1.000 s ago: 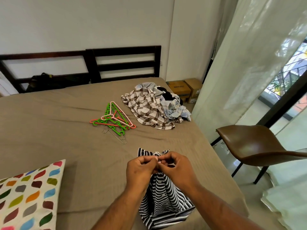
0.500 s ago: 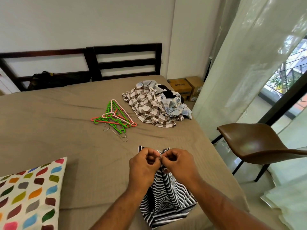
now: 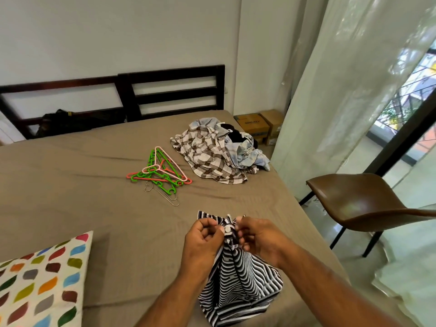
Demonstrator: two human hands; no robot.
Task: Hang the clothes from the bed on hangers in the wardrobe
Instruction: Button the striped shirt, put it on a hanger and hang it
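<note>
A black-and-white striped shirt (image 3: 238, 282) hangs from both my hands above the bed's near edge. My left hand (image 3: 204, 239) and my right hand (image 3: 258, 237) pinch its collar on either side of a white button (image 3: 228, 228). A heap of clothes (image 3: 212, 152), with a brown checked shirt on top, lies further up the bed on the right. To its left lies a pile of green, pink and orange plastic hangers (image 3: 160, 169), with wire hangers under it. The wardrobe is out of view.
The bed (image 3: 82, 204) has a brown sheet and a dark slatted headboard (image 3: 169, 90). A spotted pillow (image 3: 40, 279) lies at the near left. A brown chair (image 3: 358, 199) stands to the right of the bed, by sheer curtains. Cardboard boxes (image 3: 257, 125) sit in the corner.
My hands have shifted slightly on the striped shirt's collar, and the white button now shows between them. The shirt stays in the same place.
</note>
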